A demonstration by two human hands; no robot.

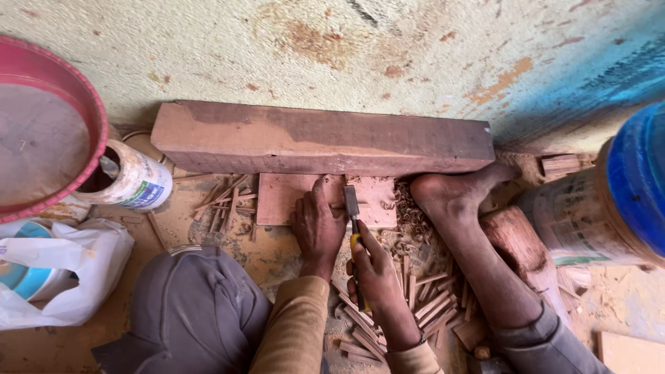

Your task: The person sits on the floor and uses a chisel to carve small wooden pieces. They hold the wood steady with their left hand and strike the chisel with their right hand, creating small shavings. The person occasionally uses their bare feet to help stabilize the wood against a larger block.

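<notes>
You are sitting on the floor with a flat, reddish square wooden board (291, 197) lying just in front of a long, thick reddish-brown timber beam (322, 138) that rests along the base of the wall. Your left hand (317, 225) is pressing flat on the near side of that board, fingers spread and clamped on nothing, only pinning it down. Your right hand (377, 277) is wrapping its grip tightly around the yellow handle of a steel-bladed chisel (352, 208), just to the right of the left hand. The chisel's long axis is running away from you, toward the beam, with the blade tip resting on the board's surface beside your left fingers. So the board is lying directly ahead of the right grip, and the left hand is the nearer one to it, already touching. Your bare right foot (450, 197) is bracing against the beam's right end, beside the board. Thin reddish wood strips and curled shavings (429, 305) are scattering on the floor below the board. A white cylindrical can (138, 181) is lying left of the beam.
</notes>
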